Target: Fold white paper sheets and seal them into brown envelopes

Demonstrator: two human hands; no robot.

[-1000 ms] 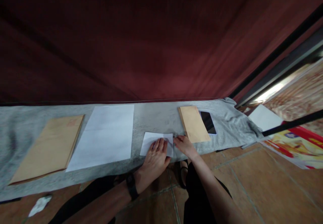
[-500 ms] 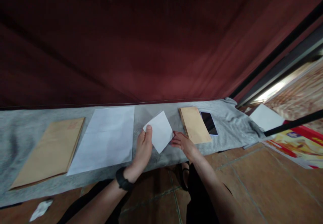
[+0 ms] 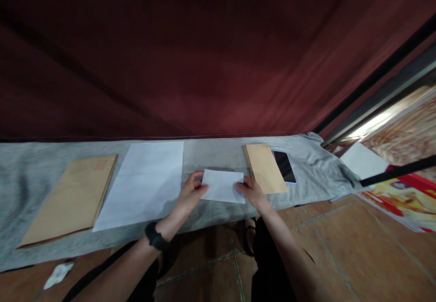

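Note:
A folded white sheet of paper [image 3: 223,185] is held level between my two hands, above the grey cloth. My left hand [image 3: 190,192] pinches its left edge, thumb on top. At the opposite edge my right hand [image 3: 252,192] grips it, also with the thumb over the paper. Larger white paper [image 3: 145,181] lies flat to the left of my left hand. Just right of my right hand sits a stack of small brown envelopes [image 3: 265,168].
Large brown envelopes [image 3: 70,197] lie at the left on the grey cloth [image 3: 211,152]. A phone [image 3: 284,165] rests beside the small envelopes. Behind hangs a dark red curtain [image 3: 211,66]. A colourful box [image 3: 405,197] and a black bar [image 3: 402,170] are at the right.
The folded paper has turned from a tilted diamond to nearly level. My right hand, earlier at its corner, now grips the right edge; my left hand has shifted its hold along the left edge.

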